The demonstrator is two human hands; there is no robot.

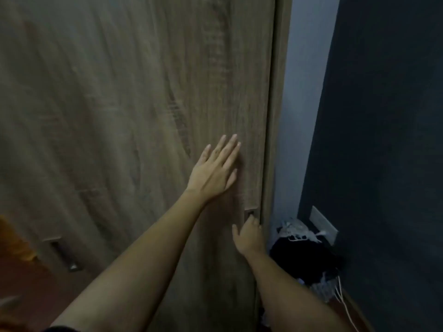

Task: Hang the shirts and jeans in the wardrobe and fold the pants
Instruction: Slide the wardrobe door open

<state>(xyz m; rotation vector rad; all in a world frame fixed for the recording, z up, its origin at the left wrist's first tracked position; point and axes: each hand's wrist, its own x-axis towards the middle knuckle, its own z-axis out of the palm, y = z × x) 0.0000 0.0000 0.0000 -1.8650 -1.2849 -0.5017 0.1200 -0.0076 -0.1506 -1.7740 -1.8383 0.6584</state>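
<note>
At the wardrobe door (119, 116), left hand (213, 171) presses flat, fingers straight. Right hand (249, 236) meets the recessed handle (250, 213); its grip cannot be told. Dark clothing heap (304, 257) lies on the floor alongside. Judged step: opening the wardrobe. Next move requires sliding the door aside.

The wardrobe's sliding door (119, 116), brown wood-grain, stands shut against the right frame post (278, 116), with a recessed handle (250, 212) low by that edge.

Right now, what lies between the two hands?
Head view: only bare wardrobe door between the flat left hand and the right hand at the recessed handle.
</note>
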